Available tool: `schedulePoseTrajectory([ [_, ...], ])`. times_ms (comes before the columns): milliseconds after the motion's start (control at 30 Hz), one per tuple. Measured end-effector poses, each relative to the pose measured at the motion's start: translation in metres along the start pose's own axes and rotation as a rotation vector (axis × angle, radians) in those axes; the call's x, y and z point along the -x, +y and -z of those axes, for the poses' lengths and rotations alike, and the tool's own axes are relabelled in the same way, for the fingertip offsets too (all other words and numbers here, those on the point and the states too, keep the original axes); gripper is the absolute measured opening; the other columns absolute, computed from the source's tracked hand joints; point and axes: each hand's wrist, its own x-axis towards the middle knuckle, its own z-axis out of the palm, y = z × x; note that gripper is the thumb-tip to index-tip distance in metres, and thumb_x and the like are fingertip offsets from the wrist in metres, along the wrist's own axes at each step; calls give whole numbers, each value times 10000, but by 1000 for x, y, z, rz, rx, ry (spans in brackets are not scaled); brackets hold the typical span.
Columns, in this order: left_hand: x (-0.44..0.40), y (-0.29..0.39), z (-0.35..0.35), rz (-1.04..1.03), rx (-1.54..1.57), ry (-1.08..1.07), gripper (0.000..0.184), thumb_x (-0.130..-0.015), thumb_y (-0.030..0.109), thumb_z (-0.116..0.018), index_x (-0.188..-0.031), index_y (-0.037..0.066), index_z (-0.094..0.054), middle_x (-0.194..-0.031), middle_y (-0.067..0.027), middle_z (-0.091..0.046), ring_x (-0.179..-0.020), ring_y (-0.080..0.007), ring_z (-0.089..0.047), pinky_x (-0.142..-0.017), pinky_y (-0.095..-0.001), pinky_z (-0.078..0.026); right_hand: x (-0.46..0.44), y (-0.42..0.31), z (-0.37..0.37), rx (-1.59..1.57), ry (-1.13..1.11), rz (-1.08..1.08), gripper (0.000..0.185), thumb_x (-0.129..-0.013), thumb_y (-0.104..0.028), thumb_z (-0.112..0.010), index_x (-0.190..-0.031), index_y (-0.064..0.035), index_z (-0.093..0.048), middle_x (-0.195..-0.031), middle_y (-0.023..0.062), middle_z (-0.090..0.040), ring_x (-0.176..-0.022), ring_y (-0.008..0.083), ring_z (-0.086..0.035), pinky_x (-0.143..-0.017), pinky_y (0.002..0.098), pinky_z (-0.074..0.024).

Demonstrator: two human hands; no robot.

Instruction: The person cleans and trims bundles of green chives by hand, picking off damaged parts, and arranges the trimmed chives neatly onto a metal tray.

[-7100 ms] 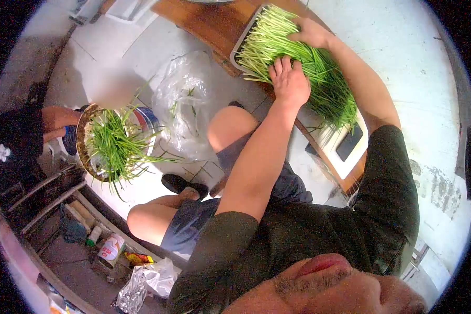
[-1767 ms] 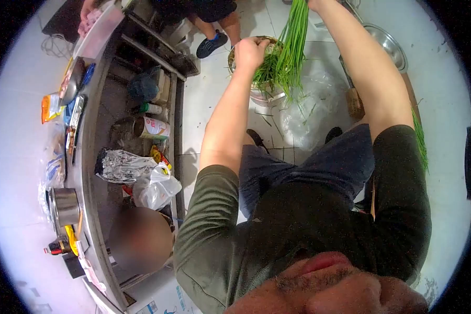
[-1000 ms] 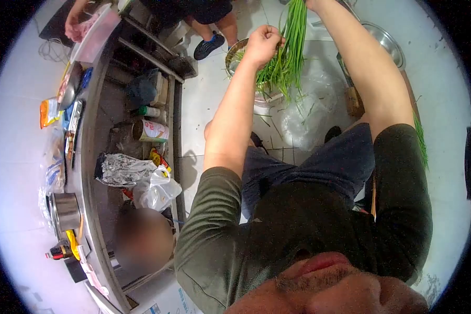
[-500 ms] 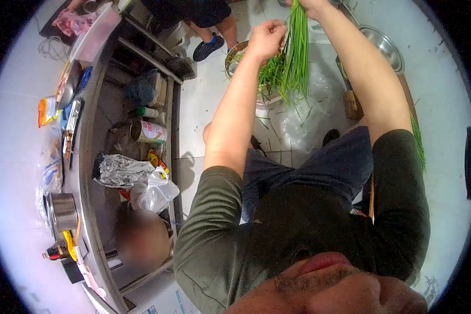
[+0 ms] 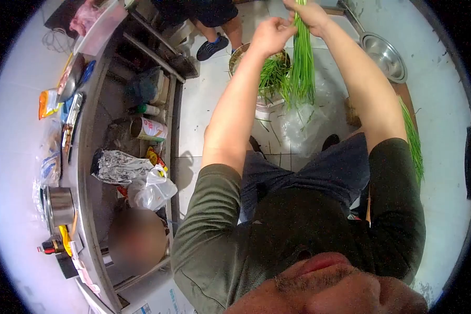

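Green bunch: this hanging sheaf of stalks (image 5: pixel 303 68) has shifted a little rightward in view since half a second ago, and both hands have come closer together.
Right hand: (image 5: pixel 310 17) its grip is clamped around the bunch near the upper end and carries it.
Left hand: (image 5: pixel 271 36) thumb and fingertips meet the bunch's left edge, just below the right grip; I cannot tell whether they pinch a stalk.
Stalk direction: the long axis runs from the right grip back toward the wearer, loose ends hanging down, so the left hand comes at it from the side, across the stalks.
Nearer hand: the right, wrapped on the bunch; the left only reaches its edge.
Basket: (image 5: pixel 233 58) round, holding cut greens (image 5: pixel 272 74), under and beside the left hand, left of the hanging ends.
Plastic bag: (image 5: pixel 297 133) clear, on the floor, nearer the wearer than the loose ends.
Spare stalks: (image 5: pixel 413 144) beyond the right arm, well apart from both hands.
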Motion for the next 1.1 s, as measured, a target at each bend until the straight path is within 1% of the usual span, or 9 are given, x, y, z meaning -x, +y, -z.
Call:
schedulePoseTrajectory([
  [133, -24, -31, -28, -76, -129, 165, 441, -731, 404, -781, -886, 4, -678, -785, -146, -699, -734, -271, -687, -715, -378, -536, -3, 12, -4, 17, 10, 2, 305, -885, -295, -739, -855, -29, -593, -653, 55, -543, -523, 172, -510, -468, 327, -449],
  [233, -13, -18, -22, 17, -64, 167, 455, -699, 425, -805, -790, 10, -640, -742, -152, -683, -724, -292, -680, -711, -386, -535, -15, 25, 0, 1, 5, -14, 322, -891, -326, -729, -865, -38, -587, -663, 42, -532, -551, 164, -504, -477, 331, -442],
  [433, -16, -28, -30, 147, -17, 175, 502, -655, 437, -833, -720, 4, -588, -722, -166, -672, -698, -290, -667, -694, -393, -526, -28, 47, 7, 52, -24, -38, 399, -895, -449, -693, -905, -69, -573, -713, 30, -521, -614, 154, -496, -529, 339, -453],
  [567, -19, -42, -36, 155, 89, 176, 429, -701, 367, -823, -725, 13, -582, -681, -112, -637, -629, -203, -617, -611, -358, -504, -6, 32, -3, -194, -1, -182, 475, -898, -539, -649, -972, -76, -572, -759, 38, -532, -632, 168, -502, -562, 340, -463],
  [633, -16, -40, -36, 161, 184, 163, 350, -759, 308, -800, -734, 39, -577, -648, -36, -592, -569, -119, -555, -521, -306, -470, -9, 34, -3, -254, -27, -168, 405, -931, -462, -620, -1005, -66, -573, -782, 55, -552, -652, 188, -528, -588, 348, -478],
  [800, -4, -26, -35, 241, 394, 158, 321, -793, 281, -778, -794, 44, -561, -646, -18, -563, -542, -111, -512, -484, -289, -423, -25, 54, 18, -441, -99, -230, 377, -829, -240, -678, -1095, 1, -564, -968, 81, -613, -903, 181, -595, -797, 341, -516],
  [867, -6, -30, -36, 259, 477, 149, 305, -812, 264, -764, -813, 51, -545, -652, -14, -549, -534, -108, -498, -474, -283, -407, -28, 60, 23, -400, -159, -185, 374, -855, -225, -628, -1141, -2, -539, -984, 96, -591, -923, 206, -593, -834, 362, -522],
  [1000, -9, -38, -37, 265, 617, 125, 270, -859, 226, -725, -848, 62, -511, -674, -6, -525, -522, -102, -470, -462, -273, -383, -5, 55, 10, -334, -260, -120, 353, -843, -67, -572, -1185, 4, -518, -1047, 121, -573, -949, 235, -594, -871, 371, -515],
  [1100, -3, -34, -32, 251, 623, 99, 251, -883, 216, -708, -860, 69, -505, -684, 2, -516, -519, -95, -458, -467, -265, -376, 0, 58, 8, -369, -310, -58, 444, -814, 51, -546, -1253, 17, -496, -1127, 137, -559, -1020, 250, -582, -937, 389, -497],
])
